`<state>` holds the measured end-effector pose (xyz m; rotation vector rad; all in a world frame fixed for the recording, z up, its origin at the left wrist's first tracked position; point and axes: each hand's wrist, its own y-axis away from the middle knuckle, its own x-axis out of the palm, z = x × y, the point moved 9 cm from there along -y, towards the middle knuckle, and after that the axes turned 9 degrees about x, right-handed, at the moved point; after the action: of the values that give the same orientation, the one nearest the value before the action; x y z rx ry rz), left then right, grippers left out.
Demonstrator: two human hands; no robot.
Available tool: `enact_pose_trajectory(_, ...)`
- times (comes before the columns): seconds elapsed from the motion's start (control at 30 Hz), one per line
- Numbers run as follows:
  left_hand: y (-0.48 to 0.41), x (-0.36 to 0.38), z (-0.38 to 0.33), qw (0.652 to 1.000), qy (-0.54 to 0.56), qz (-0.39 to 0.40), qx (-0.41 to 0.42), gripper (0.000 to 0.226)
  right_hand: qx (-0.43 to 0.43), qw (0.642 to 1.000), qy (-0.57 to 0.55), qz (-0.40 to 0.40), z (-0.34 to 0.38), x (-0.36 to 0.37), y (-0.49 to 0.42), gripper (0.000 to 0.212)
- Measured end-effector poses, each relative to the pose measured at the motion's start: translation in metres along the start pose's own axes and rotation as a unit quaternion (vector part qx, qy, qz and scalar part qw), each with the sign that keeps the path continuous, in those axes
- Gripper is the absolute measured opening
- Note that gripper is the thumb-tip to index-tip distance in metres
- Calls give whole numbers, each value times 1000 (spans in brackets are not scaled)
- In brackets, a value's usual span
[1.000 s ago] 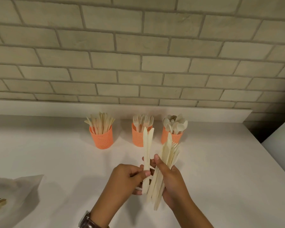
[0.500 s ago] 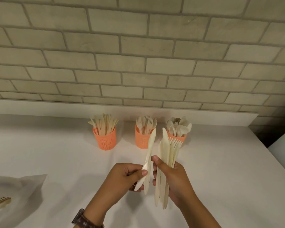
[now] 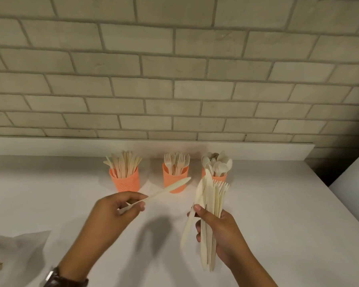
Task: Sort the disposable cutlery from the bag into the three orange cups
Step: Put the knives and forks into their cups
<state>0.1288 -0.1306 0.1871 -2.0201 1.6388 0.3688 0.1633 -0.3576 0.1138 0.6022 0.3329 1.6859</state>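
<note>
We judged the sorting well along. The knife (image 3: 166, 188), pale, flat and slim, was pinched by its handle in our left hand (image 3: 112, 214), its tip just in front of the fork cup (image 3: 174, 180). Right of that cup and nearer us, our right hand (image 3: 219, 235) gripped an upright bundle (image 3: 210, 210) of knives and forks, unsorted. The knife cup (image 3: 125, 182) stood left of the fork cup, the spoon cup (image 3: 221, 177) right; all looked well stocked. Far left of it, the bag (image 3: 29, 245) held a few pieces.
</note>
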Motion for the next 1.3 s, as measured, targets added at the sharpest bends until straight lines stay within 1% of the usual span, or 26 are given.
enact_pose_trajectory(0.07,-1,-8,-4,999,-1,40,-6,15,-10,1000,20,8,5,-3,2,22)
enact_pose_trajectory(0.1,-1,-8,-5,997,0,80,-15,10,-12,999,31,16,7,-4,2,24)
enact_pose_trajectory(0.13,-1,-5,-7,991,-8,132,-22,17,-12,999,45,24,9,-4,3,26)
enact_pose_trajectory(0.17,0,-1,-8,983,-15,182,-29,30,-11,997,63,36,11,-2,4,27)
enact_pose_trajectory(0.2,0,4,-10,976,-15,213,-34,37,-7,995,81,50,10,0,4,28)
enact_pose_trajectory(0.23,-2,8,-12,973,-11,226,-36,37,-2,993,98,68,9,5,5,30)
enact_pose_trajectory(0.3,-12,19,-19,974,-15,225,-31,39,19,987,111,112,3,17,9,33)
enact_pose_trajectory(0.4,-26,35,-26,977,-43,208,-14,62,45,980,99,166,-7,35,15,26)
enact_pose_trajectory(0.5,-33,49,-28,974,-51,219,-20,82,50,981,73,173,-10,40,16,34)
enact_pose_trajectory(0.57,-35,56,-28,967,-61,246,-16,86,49,982,61,174,-9,38,17,39)
enact_pose_trajectory(0.67,-39,62,-29,963,-69,259,-2,87,45,981,66,179,-6,36,17,33)
enact_pose_trajectory(0.73,-42,66,-30,967,-45,250,9,95,36,981,72,177,-4,37,16,31)
enact_pose_trajectory(0.8,-43,68,-31,976,21,216,-1,98,28,986,46,161,-1,35,13,28)
enact_pose_trajectory(0.87,-37,71,-26,976,118,176,-49,92,21,991,9,134,1,31,9,18)
enact_pose_trajectory(0.9,-31,74,-20,969,174,154,-85,86,17,993,-3,119,2,28,7,16)
enact_pose_trajectory(0.93,-23,78,-15,959,217,136,-120,76,12,994,-10,104,3,25,6,18)
enact_pose_trajectory(0.97,-15,84,-11,953,237,125,-144,59,6,996,-12,89,3,21,4,22)
enact_pose_trajectory(1.0,-6,90,-9,949,240,125,-160,40,-2,997,-10,75,4,19,3,27)
enact_pose_trajectory(1.03,3,97,-8,946,244,128,-173,26,-10,998,-8,65,4,16,2,30)
enact_pose_trajectory(1.07,11,104,-7,940,257,125,-185,20,-20,998,-5,58,4,15,1,31)
enact_pose_trajectory(1.2,25,111,1,919,307,63,-238,18,-57,998,23,34,9,14,2,19)
enact_pose_trajectory(1.3,28,114,3,905,331,45,-265,17,-77,994,82,4,12,11,3,18)
